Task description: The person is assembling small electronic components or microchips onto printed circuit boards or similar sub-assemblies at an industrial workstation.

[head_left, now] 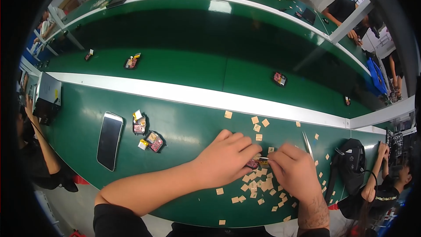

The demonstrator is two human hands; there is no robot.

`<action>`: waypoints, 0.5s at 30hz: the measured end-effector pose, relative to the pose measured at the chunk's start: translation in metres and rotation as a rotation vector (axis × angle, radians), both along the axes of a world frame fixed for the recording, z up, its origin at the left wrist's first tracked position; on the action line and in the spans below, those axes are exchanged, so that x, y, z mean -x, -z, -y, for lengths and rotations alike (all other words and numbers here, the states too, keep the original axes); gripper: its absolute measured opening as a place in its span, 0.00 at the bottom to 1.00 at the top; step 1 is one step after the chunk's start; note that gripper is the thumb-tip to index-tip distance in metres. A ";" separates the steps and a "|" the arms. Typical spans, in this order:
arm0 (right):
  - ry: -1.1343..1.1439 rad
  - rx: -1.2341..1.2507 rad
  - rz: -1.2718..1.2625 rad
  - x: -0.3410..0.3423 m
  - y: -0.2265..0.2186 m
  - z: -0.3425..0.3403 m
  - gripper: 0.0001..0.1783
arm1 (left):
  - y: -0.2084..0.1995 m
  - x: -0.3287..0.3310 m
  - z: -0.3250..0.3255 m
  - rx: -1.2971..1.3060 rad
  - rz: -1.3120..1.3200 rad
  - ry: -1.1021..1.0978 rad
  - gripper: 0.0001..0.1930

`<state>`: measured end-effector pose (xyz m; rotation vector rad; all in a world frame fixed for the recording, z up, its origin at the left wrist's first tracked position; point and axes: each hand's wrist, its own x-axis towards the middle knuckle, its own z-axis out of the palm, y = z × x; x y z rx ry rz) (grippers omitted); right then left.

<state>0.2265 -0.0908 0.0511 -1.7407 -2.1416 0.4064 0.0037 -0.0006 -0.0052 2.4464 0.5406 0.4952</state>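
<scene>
My left hand (pixel 230 156) is closed around a small electronic device (pixel 252 164), a dark housing with a reddish circuit board, and covers most of it. My right hand (pixel 294 166) pinches a pair of thin metal tweezers (pixel 265 158), whose tip reaches the device beside my left fingers. Many small beige square pads (pixel 258 184) lie scattered on the green table below and around both hands. Two more opened devices, one with a red board (pixel 139 125) and another just below it (pixel 154 141), rest to the left with yellow-edged silver batteries sticking out.
A smartphone (pixel 110 140) lies left of the devices. A slim silver pointed tool (pixel 308 145) is right of my right hand, near a black bag-like item (pixel 351 164). A white rail (pixel 175 95) crosses ahead; beyond it sit more devices (pixel 279 79). Other people work around the tables.
</scene>
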 end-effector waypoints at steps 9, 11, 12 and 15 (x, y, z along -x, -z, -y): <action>-0.003 -0.007 0.086 0.000 0.003 0.001 0.07 | -0.002 -0.003 0.000 0.075 -0.053 0.037 0.28; -0.009 0.008 -0.055 -0.008 0.010 -0.003 0.07 | -0.003 -0.002 -0.001 0.090 -0.059 0.037 0.27; -0.018 0.026 -0.196 -0.012 0.015 -0.005 0.08 | -0.002 0.000 -0.001 0.088 -0.060 0.036 0.27; -0.020 0.139 -0.407 -0.021 0.023 -0.011 0.08 | 0.000 0.004 -0.003 0.106 -0.028 0.060 0.27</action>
